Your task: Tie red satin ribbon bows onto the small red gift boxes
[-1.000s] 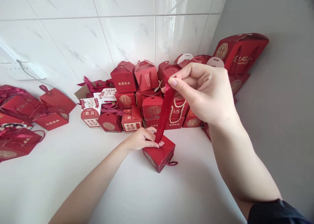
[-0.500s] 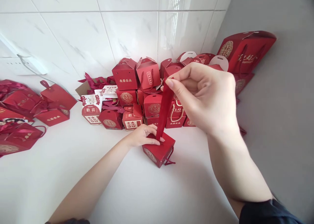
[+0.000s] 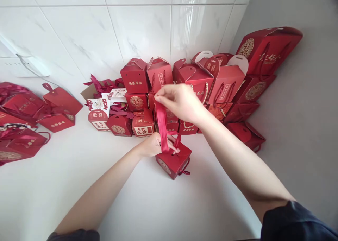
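Observation:
On the white tabletop stands a small red gift box with a gold round emblem and a twisted cord handle. My left hand lies at its lid, fingers closed around the base of a red satin ribbon; the band partly covers these fingers. A small loop of ribbon arches behind the fingertips above the lid. Higher up, my right hand pinches the ribbon's upper end between thumb and forefinger. The band hangs taut from there down across my left hand.
Stacked red gift boxes line the tiled wall behind, with more boxes at the right. Ribbon-tied boxes sit at the left. An open carton holds ribbons. A wall socket has a cable.
My right hand has moved left and slightly down with the ribbon's end. The ribbon now crosses over my left hand, and a loop shows behind its fingers.

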Available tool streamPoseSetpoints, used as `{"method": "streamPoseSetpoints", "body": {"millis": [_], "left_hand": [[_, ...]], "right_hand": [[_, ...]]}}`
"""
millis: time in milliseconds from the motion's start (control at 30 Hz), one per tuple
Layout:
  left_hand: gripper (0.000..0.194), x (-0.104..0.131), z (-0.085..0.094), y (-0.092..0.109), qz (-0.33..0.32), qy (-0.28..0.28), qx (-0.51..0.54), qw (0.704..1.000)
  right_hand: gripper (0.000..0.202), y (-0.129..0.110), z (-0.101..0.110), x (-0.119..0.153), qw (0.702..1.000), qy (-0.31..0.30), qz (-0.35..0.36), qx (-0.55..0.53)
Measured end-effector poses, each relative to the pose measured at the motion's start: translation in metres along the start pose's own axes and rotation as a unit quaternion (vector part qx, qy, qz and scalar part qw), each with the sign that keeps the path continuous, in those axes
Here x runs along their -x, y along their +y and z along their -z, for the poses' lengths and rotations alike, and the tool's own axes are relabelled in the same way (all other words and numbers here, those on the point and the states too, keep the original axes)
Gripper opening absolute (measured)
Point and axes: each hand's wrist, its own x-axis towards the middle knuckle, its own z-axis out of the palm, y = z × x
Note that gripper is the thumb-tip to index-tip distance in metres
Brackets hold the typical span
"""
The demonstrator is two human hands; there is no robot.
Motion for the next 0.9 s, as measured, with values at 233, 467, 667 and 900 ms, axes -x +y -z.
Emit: {"method": "streamPoseSetpoints", "body": {"millis": [233,467,667,900], "left_hand": [[0.02,-0.002,-0.002,-0.008,0.007,0.004,0.024,1.0],[0.017,-0.005,0.001,0.001,0.003,-0.013,0.022,1.0],[0.015,0.0,0.02,0.008,-0.006,-0.061,-0.058,0.996],[0.014,0.004,0.027,0.011,0.01,-0.094,-0.028,0.995]], "right_hand": [[0.035,0.016,0.005,0.063,0.976,-0.111,-0.159,0.094],[0.02,0.039,-0.013,0.122,0.952,-0.196,-0.205,-0.117],[0.032,0.043,-0.031,0.143,0.9,-0.242,-0.283,-0.226],[0.035,0.032,-0.034,0.132,0.901,-0.234,-0.298,-0.21]]}}
